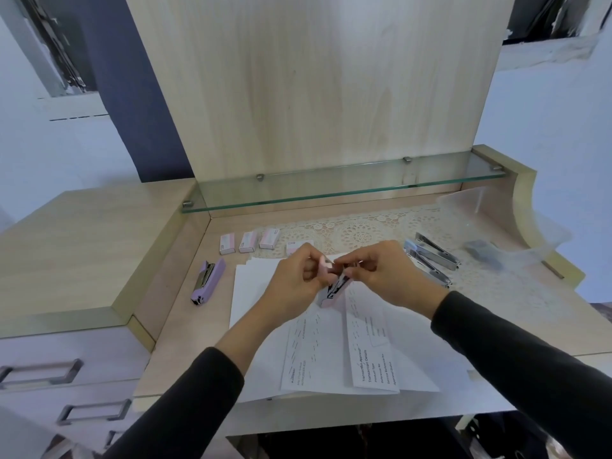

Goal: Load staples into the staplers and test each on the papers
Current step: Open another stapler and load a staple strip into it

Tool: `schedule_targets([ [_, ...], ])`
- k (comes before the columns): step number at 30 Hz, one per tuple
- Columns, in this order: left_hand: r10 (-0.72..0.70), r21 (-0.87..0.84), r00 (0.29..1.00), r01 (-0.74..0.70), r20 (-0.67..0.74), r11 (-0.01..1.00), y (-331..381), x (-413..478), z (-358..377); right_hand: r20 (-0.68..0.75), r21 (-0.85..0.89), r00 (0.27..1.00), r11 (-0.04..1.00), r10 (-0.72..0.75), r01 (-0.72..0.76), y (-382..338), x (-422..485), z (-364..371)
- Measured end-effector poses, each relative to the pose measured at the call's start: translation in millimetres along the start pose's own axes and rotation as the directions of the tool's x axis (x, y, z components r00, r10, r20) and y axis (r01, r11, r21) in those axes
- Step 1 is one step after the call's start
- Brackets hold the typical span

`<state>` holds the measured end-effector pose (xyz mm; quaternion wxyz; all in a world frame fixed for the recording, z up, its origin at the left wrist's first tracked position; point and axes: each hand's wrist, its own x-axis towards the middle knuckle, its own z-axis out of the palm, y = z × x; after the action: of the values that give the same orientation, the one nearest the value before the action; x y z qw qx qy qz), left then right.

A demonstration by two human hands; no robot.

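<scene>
My left hand grips a small pink stapler, held open above the papers in the middle of the desk. My right hand pinches something small at the stapler's open top; what it is stays hidden by the fingers. A purple stapler lies on its side at the left of the papers. Two opened blue-and-metal staplers lie at the right. Three staple boxes stand in a row behind the papers, and a fourth box sits just behind my left hand.
A lace mat covers the back of the desk under a glass shelf. A clear plastic bag with a grey object lies at the far right. Drawers with metal handles are at the lower left.
</scene>
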<state>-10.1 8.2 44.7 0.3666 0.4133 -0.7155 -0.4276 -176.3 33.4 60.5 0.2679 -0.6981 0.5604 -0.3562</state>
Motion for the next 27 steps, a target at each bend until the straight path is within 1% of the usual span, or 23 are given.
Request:
schedule_targets([
  [2, -0.025, -0.082, 1.0, 0.025, -0.008, 0.996, -4, -1, -5, 0.008, 0.088, 0.998, 0.994, 0.058, -0.058, 8, -2, -5],
  [4, -0.024, -0.08, 1.0, 0.024, -0.009, 0.996, -5, -2, -6, 0.012, 0.137, 0.997, 0.988, 0.075, -0.076, 15, -4, -8],
  [6, -0.012, -0.057, 1.0, 0.012, -0.003, 0.998, -4, -1, -3, 0.024, 0.124, 0.996, 0.989, 0.082, -0.084, 18, -5, -8],
  [10, -0.011, -0.093, 1.0, 0.008, -0.029, 0.996, -6, 0, -3, 0.023, 0.067, 0.993, 0.991, 0.112, -0.114, 24, -6, -7],
  [12, -0.006, -0.081, 0.999, 0.003, -0.04, 0.997, -10, -3, -7, 0.031, 0.044, 0.991, 0.991, 0.127, -0.129, 28, -8, -8],
  [15, 0.007, 0.028, 0.996, -0.004, -0.09, 1.0, -19, -11, -19, 0.012, -0.022, 0.994, 0.994, 0.109, -0.109, 39, -12, -8],
  [19, -0.036, 0.081, 0.989, 0.047, -0.142, 0.996, -39, -30, -35, -0.069, -0.044, 0.997, 0.998, 0.033, -0.036, 50, -15, -4],
  [21, -0.059, 0.108, 0.985, 0.077, -0.165, 0.991, -50, -37, -38, -0.128, -0.03, 0.991, 0.999, 0.037, -0.041, 52, -18, 4],
  [23, -0.039, 0.149, 0.982, 0.067, -0.185, 0.986, -56, -39, -39, -0.188, 0.031, 0.981, 0.999, 0.042, -0.037, 49, -23, 13],
  [25, 0.027, 0.275, 0.985, 0.022, -0.172, 0.961, -59, -36, -41, -0.2, 0.058, 0.98, 0.998, 0.024, -0.012, 49, -24, 16],
  [27, 0.081, 0.418, 0.988, -0.02, -0.13, 0.908, -59, -32, -42, -0.209, 0.028, 0.978, 1.0, 0.005, 0.001, 51, -23, 15],
])
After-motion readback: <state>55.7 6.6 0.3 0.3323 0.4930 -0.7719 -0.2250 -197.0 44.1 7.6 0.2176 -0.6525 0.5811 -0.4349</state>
